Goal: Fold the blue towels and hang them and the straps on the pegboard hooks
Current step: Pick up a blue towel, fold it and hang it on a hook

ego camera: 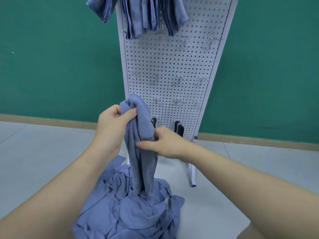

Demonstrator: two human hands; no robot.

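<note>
The towel (141,135) is soft, matt blue terry cloth; the pegboard (169,66) is smooth white perforated panel with shiny metal hooks (179,78).

towel pile (131,209) before pegboard (172,66), folded towels (138,14) hung on top

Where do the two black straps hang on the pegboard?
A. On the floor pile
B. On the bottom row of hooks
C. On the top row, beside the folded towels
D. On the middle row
B: both straps hang from the lowest hooks of the pegboard, behind the right hand.
</note>
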